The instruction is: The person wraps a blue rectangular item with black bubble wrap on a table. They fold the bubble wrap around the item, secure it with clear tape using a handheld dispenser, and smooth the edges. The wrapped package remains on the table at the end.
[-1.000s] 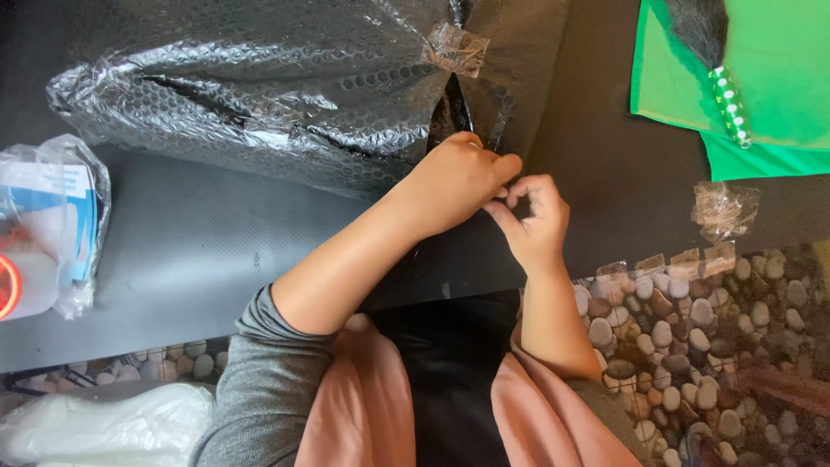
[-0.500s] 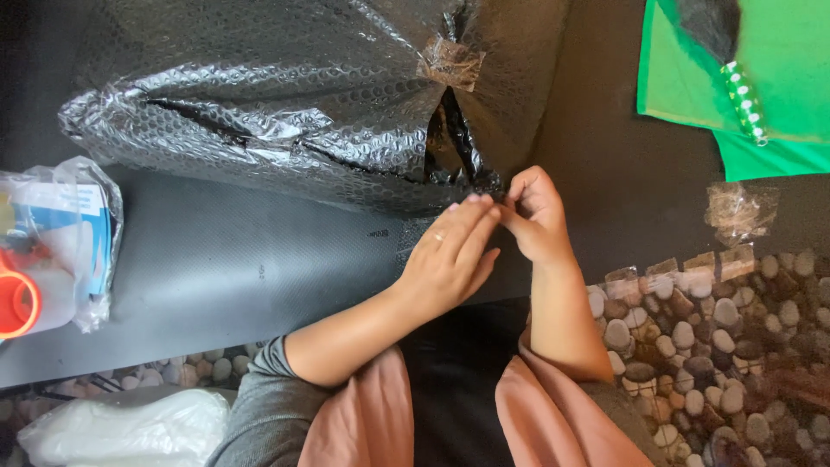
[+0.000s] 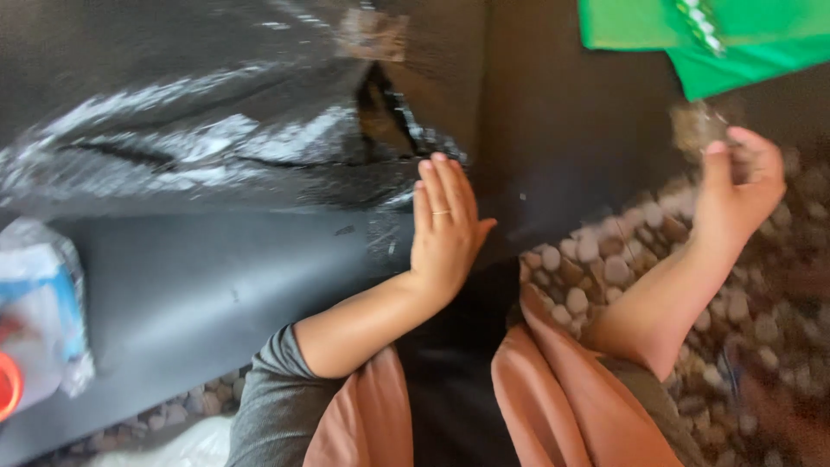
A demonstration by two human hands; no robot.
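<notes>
Here the dark table (image 3: 216, 285) fills most of the view, running from the left edge across to the upper right. On its far half lies a big sheet of bubble wrap (image 3: 199, 156), shiny and creased, with a ragged tear (image 3: 385, 108) near its right end and a patch of clear tape (image 3: 372, 30) above that. Below and to the right of the table is a pebble floor (image 3: 778, 329). A green cloth (image 3: 692, 35) lies at the top right corner, apart from the wrap. At the left edge sits a clear bag (image 3: 39, 311) with blue and white contents and something red at its lower end.

The left hand (image 3: 443, 229) lies flat and open, palm down, fingers together, with its fingertips touching the lower edge of the wrap just below the tear; it grasps nothing. A thin ring (image 3: 440, 212) shows on one finger. The right hand (image 3: 739, 186) is well off to the right, over the pebbles, fingers curled around a small crumpled wad of clear tape (image 3: 696, 125), pinched near the thumb. That picture is blurred there, so the wad's shape is hard to tell.
</notes>
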